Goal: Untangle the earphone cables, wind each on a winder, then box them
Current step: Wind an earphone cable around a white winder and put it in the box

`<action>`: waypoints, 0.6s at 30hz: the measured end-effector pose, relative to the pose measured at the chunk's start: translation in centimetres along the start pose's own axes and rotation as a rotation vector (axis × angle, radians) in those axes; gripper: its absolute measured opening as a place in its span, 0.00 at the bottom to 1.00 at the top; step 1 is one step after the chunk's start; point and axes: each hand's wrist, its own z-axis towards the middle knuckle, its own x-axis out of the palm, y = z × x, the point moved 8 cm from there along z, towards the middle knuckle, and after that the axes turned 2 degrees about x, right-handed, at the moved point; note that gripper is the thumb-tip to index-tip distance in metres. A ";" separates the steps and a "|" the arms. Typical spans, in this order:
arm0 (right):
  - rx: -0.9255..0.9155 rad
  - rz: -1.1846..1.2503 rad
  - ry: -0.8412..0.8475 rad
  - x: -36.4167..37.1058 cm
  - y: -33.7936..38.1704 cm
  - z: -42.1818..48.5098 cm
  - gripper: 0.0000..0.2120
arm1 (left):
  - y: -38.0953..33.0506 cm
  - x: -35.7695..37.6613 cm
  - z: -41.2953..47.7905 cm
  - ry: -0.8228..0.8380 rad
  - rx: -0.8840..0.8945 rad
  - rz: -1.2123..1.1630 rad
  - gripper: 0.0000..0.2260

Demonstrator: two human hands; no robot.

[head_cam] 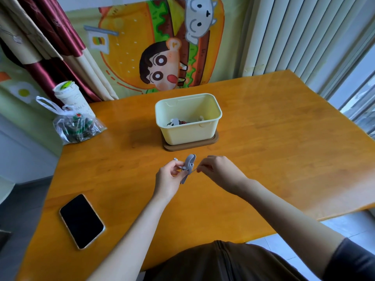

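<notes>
A grey winder (189, 166) with white earphone cable wrapped round its middle is held above the table. My left hand (169, 179) grips the winder from the left, and a white earbud tip sticks out above its fingers. My right hand (215, 169) pinches the loose end of the white cable (194, 170) just right of the winder. Behind them stands a pale yellow box (188, 118) on a brown lid (211, 141). At the bottom of the box lie wound earphones (176, 122), partly hidden by its front wall.
A black phone (81, 221) lies face up at the front left of the orange wooden table (263, 149). A clear plastic bag (76, 126) and a white cup (71, 98) stand at the table's far left corner. Curtains and a cartoon cloth hang behind.
</notes>
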 end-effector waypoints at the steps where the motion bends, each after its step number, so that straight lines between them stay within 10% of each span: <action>1: 0.010 0.001 -0.003 -0.3 -0.4 0.1 0.10 | 0.0 0.4 -0.1 0.032 0.012 0.021 0.07; 18: 0.023 0.182 -0.220 -3.1 -1.6 0.7 0.04 | -0.8 1.8 -1.6 0.451 -0.138 -0.239 0.08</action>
